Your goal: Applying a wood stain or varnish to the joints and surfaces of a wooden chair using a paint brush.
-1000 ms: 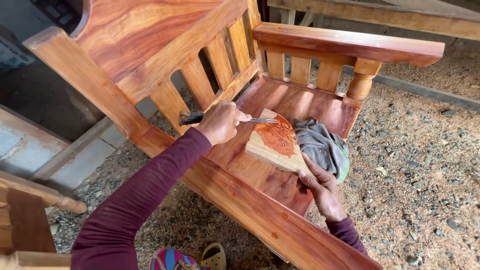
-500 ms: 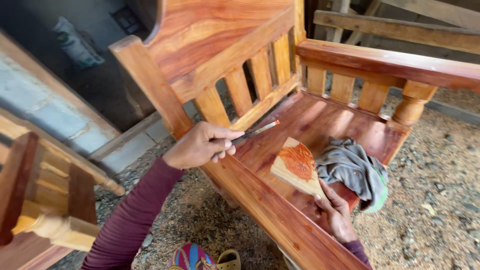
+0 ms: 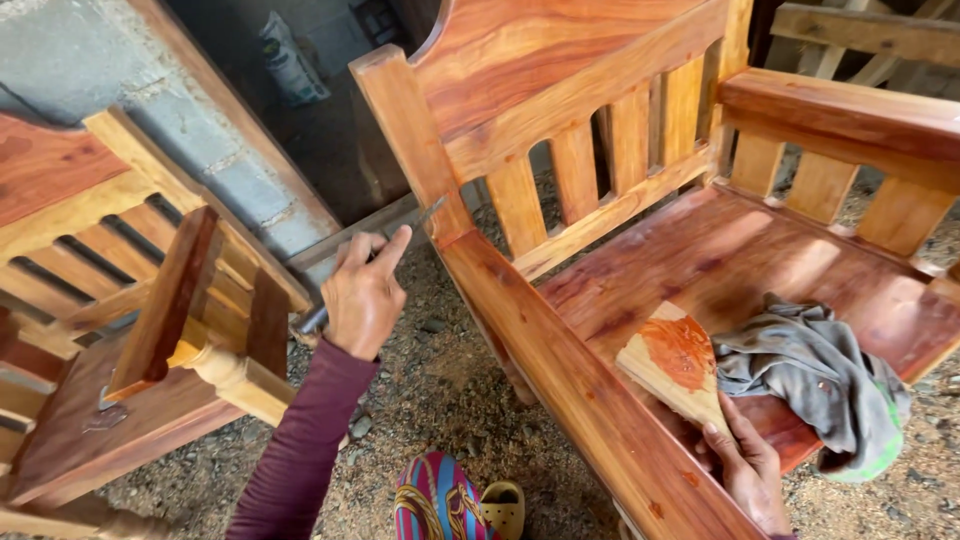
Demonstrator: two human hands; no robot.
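Note:
My left hand grips a slim metal-bladed tool; its tip touches the outer face of the wooden bench's front post. The tool's handle end sticks out below my fist. My right hand holds the near edge of a small wooden board smeared with orange-red paste, resting on the bench seat. A crumpled grey rag lies on the seat next to the board, touching it.
The reddish varnished bench has a slatted side, a thick side rail and a far armrest. A second wooden chair stands at the left. The ground between them is gravel and sawdust. My patterned trouser leg and yellow sandal show below.
My left hand has carried the tool from over the seat, across the side rail, to the outside of the front post. My right hand stays on the board. The view has swung left.

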